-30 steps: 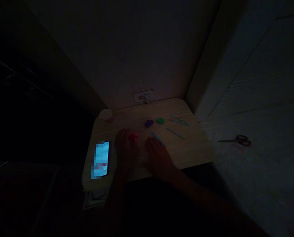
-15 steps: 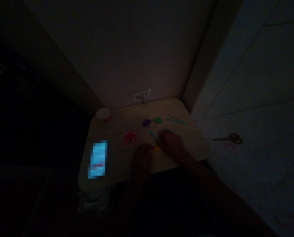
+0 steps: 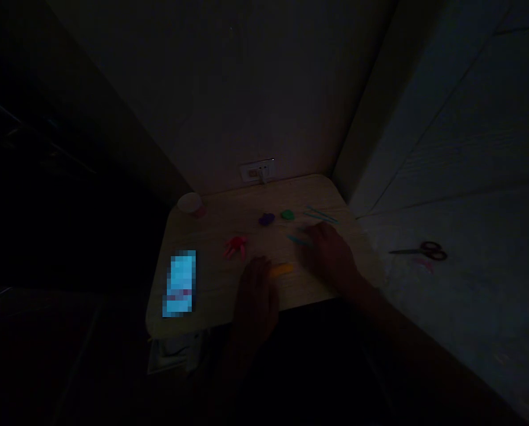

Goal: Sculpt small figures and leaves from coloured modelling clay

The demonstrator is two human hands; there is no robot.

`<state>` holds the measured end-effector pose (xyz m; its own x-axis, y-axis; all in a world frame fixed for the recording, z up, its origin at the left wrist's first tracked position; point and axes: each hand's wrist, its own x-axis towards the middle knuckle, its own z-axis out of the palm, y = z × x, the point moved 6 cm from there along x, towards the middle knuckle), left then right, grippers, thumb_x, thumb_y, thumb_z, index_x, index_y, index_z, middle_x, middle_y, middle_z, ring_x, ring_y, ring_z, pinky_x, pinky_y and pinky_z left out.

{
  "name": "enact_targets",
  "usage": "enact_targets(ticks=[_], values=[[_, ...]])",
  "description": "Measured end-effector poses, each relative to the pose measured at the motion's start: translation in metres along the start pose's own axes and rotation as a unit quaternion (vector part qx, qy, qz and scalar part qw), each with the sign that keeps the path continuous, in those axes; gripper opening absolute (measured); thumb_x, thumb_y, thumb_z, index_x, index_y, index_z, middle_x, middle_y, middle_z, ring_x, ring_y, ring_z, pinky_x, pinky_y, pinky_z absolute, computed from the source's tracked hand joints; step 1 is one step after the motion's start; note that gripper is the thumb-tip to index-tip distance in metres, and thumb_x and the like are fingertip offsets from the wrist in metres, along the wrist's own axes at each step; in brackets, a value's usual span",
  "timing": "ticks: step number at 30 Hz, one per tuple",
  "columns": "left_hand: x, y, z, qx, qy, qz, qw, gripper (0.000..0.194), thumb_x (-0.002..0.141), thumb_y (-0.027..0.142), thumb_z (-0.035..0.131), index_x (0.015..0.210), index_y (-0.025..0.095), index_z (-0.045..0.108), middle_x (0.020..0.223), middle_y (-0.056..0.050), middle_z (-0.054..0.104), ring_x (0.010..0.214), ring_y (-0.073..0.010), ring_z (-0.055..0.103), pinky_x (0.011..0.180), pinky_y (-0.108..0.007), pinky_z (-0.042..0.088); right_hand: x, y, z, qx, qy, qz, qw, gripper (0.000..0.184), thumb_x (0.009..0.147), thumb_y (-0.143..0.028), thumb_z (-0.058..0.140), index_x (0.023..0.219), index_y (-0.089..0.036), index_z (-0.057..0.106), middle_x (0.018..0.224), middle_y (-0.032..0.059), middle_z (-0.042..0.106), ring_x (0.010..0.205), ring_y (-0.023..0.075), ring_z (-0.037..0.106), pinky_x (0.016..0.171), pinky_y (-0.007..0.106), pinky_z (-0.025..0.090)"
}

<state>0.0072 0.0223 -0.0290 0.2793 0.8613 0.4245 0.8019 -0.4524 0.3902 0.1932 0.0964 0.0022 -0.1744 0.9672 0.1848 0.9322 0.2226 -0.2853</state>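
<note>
In the dim head view, my left hand point(image 3: 256, 296) rests near the table's front edge. Its curled fingers are at the left end of an orange, clay-like strip point(image 3: 282, 270). To the right, my right hand point(image 3: 331, 254) is low over the table, slightly blurred, fingers bent. A blue modelling tool point(image 3: 296, 239) sticks out leftward from under it; the grip itself is hidden. The end of a thin blue stick point(image 3: 300, 229) shows by its fingertips. Left of the hands lies a red piece with finger-like strands point(image 3: 236, 244). Purple point(image 3: 267, 219) and green point(image 3: 287, 214) lumps lie farther back.
A lit phone point(image 3: 180, 284) lies at the left of the wooden table point(image 3: 229, 207), with a paper cup point(image 3: 191, 205) behind it. Two thin blue sticks point(image 3: 321, 215) lie back right. Scissors point(image 3: 419, 251) are on the pale surface at right. A wall socket point(image 3: 256, 171) is behind.
My left hand has left the red piece and moved right to the orange strip. My right hand has moved right and away from the strip, and the blue tool has shifted right with it.
</note>
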Motion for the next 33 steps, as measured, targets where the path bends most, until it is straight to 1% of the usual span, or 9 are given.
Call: enact_targets(ticks=[2, 5, 8, 14, 19, 21, 26, 29, 33], values=[[-0.006, 0.010, 0.004, 0.019, -0.007, -0.007, 1.000, 0.071, 0.098, 0.018, 0.055, 0.163, 0.015, 0.028, 0.165, -0.021, 0.041, 0.156, -0.0365, 0.035, 0.123, -0.061, 0.040, -0.017, -0.026, 0.007, 0.057, 0.033, -0.104, 0.992, 0.050, 0.101, -0.033, 0.054, 0.143, -0.005, 0.055, 0.144, 0.0253, 0.060, 0.134, 0.0366, 0.056, 0.112, 0.053, 0.048], [-0.017, 0.016, 0.012, 0.031, -0.011, -0.027, 0.999, 0.080, 0.099, 0.019, 0.050, 0.168, 0.013, 0.011, 0.171, -0.024, 0.029, 0.161, -0.0380, 0.024, 0.125, -0.064, 0.037, -0.043, -0.058, 0.032, 0.093, -0.009, -0.210, 0.973, 0.069, 0.105, -0.045, 0.047, 0.156, 0.001, 0.040, 0.165, 0.0281, 0.040, 0.157, 0.0386, 0.031, 0.125, 0.059, 0.034], [-0.032, 0.017, 0.020, 0.040, -0.026, -0.019, 0.999, 0.084, 0.099, 0.021, 0.048, 0.169, 0.012, 0.004, 0.172, -0.025, 0.025, 0.162, -0.0388, 0.022, 0.125, -0.064, 0.036, -0.063, -0.068, 0.051, 0.112, -0.038, -0.217, 0.969, 0.088, 0.102, -0.062, 0.048, 0.159, 0.005, 0.035, 0.168, 0.0321, 0.028, 0.162, 0.0408, 0.017, 0.127, 0.063, 0.029], [-0.051, 0.018, 0.030, 0.077, -0.044, 0.002, 0.996, 0.083, 0.101, 0.027, 0.044, 0.169, 0.008, 0.001, 0.173, -0.027, 0.019, 0.162, -0.0406, 0.019, 0.125, -0.063, 0.036, -0.091, -0.070, 0.052, 0.123, -0.038, -0.219, 0.967, 0.108, 0.095, -0.076, 0.047, 0.162, 0.006, 0.026, 0.171, 0.0326, 0.018, 0.163, 0.0432, 0.006, 0.127, 0.067, 0.025], [-0.031, 0.011, 0.039, 0.103, -0.037, -0.002, 0.994, 0.086, 0.099, 0.023, 0.049, 0.169, 0.010, 0.000, 0.173, -0.026, 0.021, 0.161, -0.0407, 0.020, 0.126, -0.062, 0.034, -0.072, -0.071, 0.058, 0.127, -0.033, -0.204, 0.970, 0.112, 0.093, -0.076, 0.054, 0.162, 0.007, 0.026, 0.170, 0.0350, 0.020, 0.163, 0.0443, 0.007, 0.127, 0.068, 0.025], [-0.017, 0.006, 0.040, 0.099, -0.026, 0.010, 0.995, 0.085, 0.098, 0.023, 0.048, 0.168, 0.008, 0.002, 0.172, -0.028, 0.024, 0.161, -0.0416, 0.021, 0.127, -0.063, 0.033, -0.058, -0.070, 0.063, 0.123, -0.035, -0.198, 0.972, 0.110, 0.094, -0.075, 0.055, 0.162, 0.007, 0.026, 0.169, 0.0356, 0.021, 0.163, 0.0441, 0.006, 0.127, 0.068, 0.024], [0.010, -0.008, 0.039, 0.042, -0.053, 0.025, 0.997, 0.082, 0.095, 0.022, 0.052, 0.166, 0.004, 0.015, 0.169, -0.029, 0.030, 0.160, -0.0428, 0.024, 0.131, -0.060, 0.029, -0.030, -0.069, 0.069, 0.120, -0.033, -0.192, 0.974, 0.106, 0.096, -0.073, 0.053, 0.159, 0.009, 0.031, 0.167, 0.0371, 0.025, 0.163, 0.0433, 0.008, 0.129, 0.066, 0.021], [0.017, -0.007, 0.034, 0.017, -0.051, 0.031, 0.998, 0.082, 0.092, 0.021, 0.052, 0.164, 0.004, 0.018, 0.169, -0.029, 0.030, 0.159, -0.0447, 0.023, 0.130, -0.061, 0.029, -0.025, -0.069, 0.068, 0.116, -0.015, -0.183, 0.976, 0.103, 0.097, -0.071, 0.052, 0.160, 0.008, 0.031, 0.168, 0.0356, 0.026, 0.163, 0.0428, 0.007, 0.129, 0.067, 0.020], [0.013, -0.003, 0.034, 0.027, -0.051, 0.023, 0.998, 0.086, 0.089, 0.021, 0.054, 0.167, 0.012, 0.017, 0.172, -0.023, 0.027, 0.160, -0.0446, 0.023, 0.129, -0.064, 0.029, -0.034, -0.068, 0.067, 0.111, -0.011, -0.183, 0.977, 0.102, 0.098, -0.068, 0.053, 0.163, 0.005, 0.025, 0.170, 0.0335, 0.021, 0.163, 0.0417, 0.003, 0.129, 0.067, 0.020]])
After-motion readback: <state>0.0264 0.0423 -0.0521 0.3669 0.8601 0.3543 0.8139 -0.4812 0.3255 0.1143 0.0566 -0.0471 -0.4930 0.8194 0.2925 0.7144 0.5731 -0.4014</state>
